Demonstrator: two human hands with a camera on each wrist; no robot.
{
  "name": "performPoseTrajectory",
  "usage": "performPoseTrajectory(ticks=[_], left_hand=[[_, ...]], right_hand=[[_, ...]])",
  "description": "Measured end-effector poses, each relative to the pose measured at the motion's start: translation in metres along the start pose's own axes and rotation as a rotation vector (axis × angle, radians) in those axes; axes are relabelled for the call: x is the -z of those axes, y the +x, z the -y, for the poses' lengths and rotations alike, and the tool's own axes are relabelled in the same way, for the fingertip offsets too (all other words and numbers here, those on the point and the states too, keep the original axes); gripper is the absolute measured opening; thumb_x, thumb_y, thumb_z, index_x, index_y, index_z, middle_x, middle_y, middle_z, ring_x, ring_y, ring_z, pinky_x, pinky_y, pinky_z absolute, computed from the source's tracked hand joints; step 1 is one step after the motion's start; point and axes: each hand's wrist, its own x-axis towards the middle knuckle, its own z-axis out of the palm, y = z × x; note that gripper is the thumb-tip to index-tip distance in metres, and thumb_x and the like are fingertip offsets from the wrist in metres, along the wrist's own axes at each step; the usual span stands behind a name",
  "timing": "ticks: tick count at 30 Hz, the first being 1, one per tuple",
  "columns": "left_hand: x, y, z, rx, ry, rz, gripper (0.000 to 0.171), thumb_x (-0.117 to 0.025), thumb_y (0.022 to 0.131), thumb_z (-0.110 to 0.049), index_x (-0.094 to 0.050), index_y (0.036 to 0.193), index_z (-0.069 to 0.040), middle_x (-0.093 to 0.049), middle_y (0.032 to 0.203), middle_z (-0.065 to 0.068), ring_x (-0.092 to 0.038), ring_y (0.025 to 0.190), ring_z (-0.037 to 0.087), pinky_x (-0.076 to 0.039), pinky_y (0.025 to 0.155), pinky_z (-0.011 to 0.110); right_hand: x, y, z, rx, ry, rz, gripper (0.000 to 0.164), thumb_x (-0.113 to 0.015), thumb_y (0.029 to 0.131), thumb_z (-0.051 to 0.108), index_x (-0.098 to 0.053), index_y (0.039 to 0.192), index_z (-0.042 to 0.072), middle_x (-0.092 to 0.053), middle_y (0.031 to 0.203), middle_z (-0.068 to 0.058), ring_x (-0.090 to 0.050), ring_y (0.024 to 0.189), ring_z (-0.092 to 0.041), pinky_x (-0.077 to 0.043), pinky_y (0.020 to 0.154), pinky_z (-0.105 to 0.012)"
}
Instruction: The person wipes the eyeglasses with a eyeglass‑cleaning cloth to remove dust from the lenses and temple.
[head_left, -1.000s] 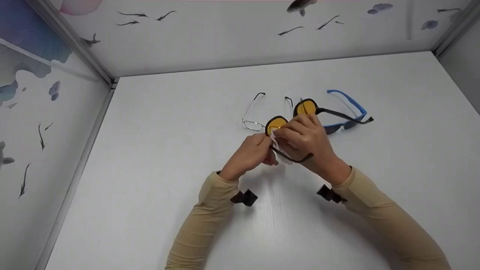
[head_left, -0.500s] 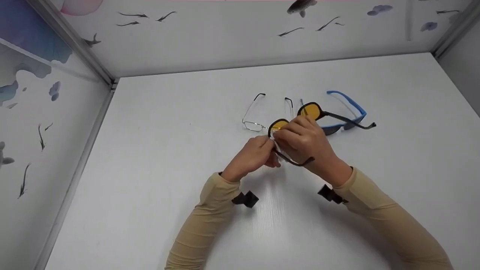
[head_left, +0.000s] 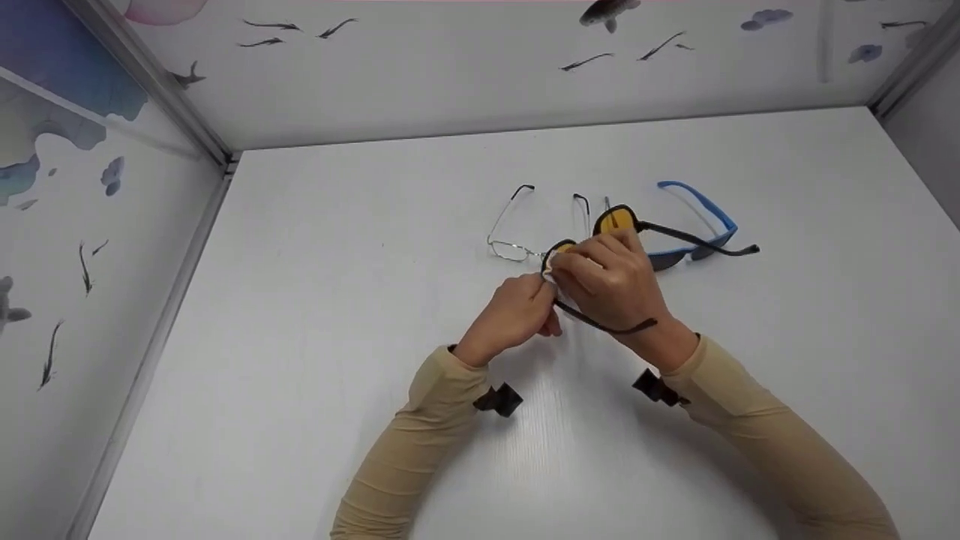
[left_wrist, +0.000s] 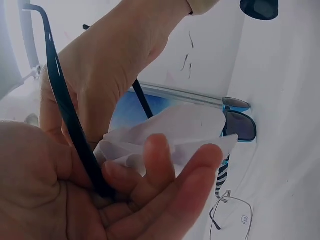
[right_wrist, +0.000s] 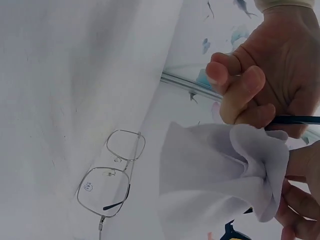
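Black-framed glasses with yellow lenses are held up over the table, tilted, in the head view. My left hand grips the frame at its left end, by the hinge; the black temple crosses that palm in the left wrist view. My right hand pinches a white cloth around the left lens, which the fingers and cloth mostly cover. The cloth hangs in loose folds below the hands in the right wrist view. The bridge is hidden behind the right fingers.
Thin metal-framed eyeglasses lie with temples spread just beyond the hands. Right of them lie blue sunglasses with dark lenses, partly behind the held glasses. Printed panels border the white table at the back and left.
The held glasses have shifted slightly right and turned, their near temple tip swinging right. The right fingers and cloth cover more of the left lens. The other glasses stay where they were.
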Motion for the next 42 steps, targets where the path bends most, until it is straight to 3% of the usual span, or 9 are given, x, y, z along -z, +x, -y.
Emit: performPoseTrajectory(ticks=[4, 9, 12, 17, 23, 28, 35, 42], left_hand=[[-0.001, 0.001, 0.0, 0.003, -0.062, 0.013, 0.033, -0.034, 0.103, -0.013, -0.061, 0.09, 0.002, -0.064, 0.064, 0.006, -0.063, 0.06, 0.017, -0.054, 0.062, 0.028], [-0.003, 0.001, 0.001, 0.027, -0.081, 0.023, 0.028, -0.036, 0.103, -0.013, -0.058, 0.09, -0.002, -0.063, 0.064, 0.007, -0.064, 0.062, 0.019, -0.055, 0.063, 0.03], [-0.003, 0.001, 0.002, 0.04, -0.097, 0.036, 0.027, -0.036, 0.102, -0.013, -0.057, 0.09, -0.003, -0.064, 0.064, 0.007, -0.065, 0.064, 0.023, -0.055, 0.064, 0.031], [0.0, 0.0, 0.005, 0.038, -0.1, 0.021, 0.025, -0.037, 0.101, -0.012, -0.055, 0.085, -0.004, -0.065, 0.065, 0.008, -0.067, 0.067, 0.027, -0.054, 0.063, 0.029], [0.006, -0.001, 0.006, 0.035, -0.098, -0.001, 0.025, -0.037, 0.099, -0.01, -0.055, 0.083, -0.004, -0.064, 0.063, 0.007, -0.066, 0.065, 0.025, -0.055, 0.064, 0.028], [0.008, -0.002, 0.005, 0.031, -0.057, -0.003, 0.025, -0.037, 0.099, -0.009, -0.057, 0.088, -0.002, -0.063, 0.063, 0.006, -0.062, 0.062, 0.018, -0.052, 0.062, 0.025], [0.006, -0.005, 0.004, -0.032, 0.103, 0.044, 0.026, -0.036, 0.098, -0.009, -0.059, 0.092, 0.002, -0.066, 0.067, 0.007, -0.059, 0.06, 0.015, -0.042, 0.054, 0.022], [0.005, -0.006, 0.002, -0.043, 0.095, 0.057, 0.025, -0.036, 0.099, -0.009, -0.057, 0.088, -0.001, -0.065, 0.067, 0.006, -0.062, 0.062, 0.016, -0.044, 0.055, 0.022]], right_hand=[[0.006, -0.007, -0.003, 0.039, 0.005, 0.087, 0.012, -0.08, 0.074, -0.002, -0.072, 0.083, 0.002, -0.067, 0.077, -0.01, -0.059, 0.074, -0.029, -0.042, 0.07, -0.044], [0.013, -0.015, -0.007, 0.055, -0.142, 0.1, 0.013, -0.079, 0.075, -0.003, -0.071, 0.083, 0.003, -0.066, 0.077, -0.011, -0.058, 0.075, -0.03, -0.043, 0.069, -0.048], [0.018, -0.016, -0.007, 0.011, -0.189, 0.063, 0.01, -0.075, 0.078, -0.003, -0.069, 0.083, 0.002, -0.066, 0.077, -0.012, -0.059, 0.074, -0.032, -0.045, 0.067, -0.048], [0.025, -0.012, -0.006, -0.076, -0.169, -0.006, 0.009, -0.072, 0.079, -0.006, -0.066, 0.084, -0.001, -0.065, 0.081, -0.016, -0.059, 0.072, -0.034, -0.048, 0.064, -0.045], [0.034, -0.009, -0.008, -0.171, -0.172, 0.023, 0.007, -0.068, 0.085, -0.008, -0.065, 0.091, -0.005, -0.059, 0.086, -0.02, -0.06, 0.076, -0.033, -0.056, 0.065, -0.042], [0.037, -0.007, -0.014, -0.241, -0.216, 0.074, 0.007, -0.063, 0.09, -0.005, -0.064, 0.096, -0.007, -0.058, 0.089, -0.022, -0.06, 0.077, -0.033, -0.056, 0.066, -0.042], [0.031, -0.004, -0.026, -0.345, -0.246, 0.094, 0.01, -0.061, 0.092, -0.003, -0.062, 0.101, -0.008, -0.06, 0.093, -0.024, -0.063, 0.081, -0.036, -0.056, 0.072, -0.045], [0.023, -0.002, -0.029, -0.276, -0.155, -0.011, 0.008, -0.061, 0.091, -0.005, -0.062, 0.098, -0.006, -0.064, 0.09, -0.022, -0.066, 0.079, -0.034, -0.056, 0.068, -0.044]])
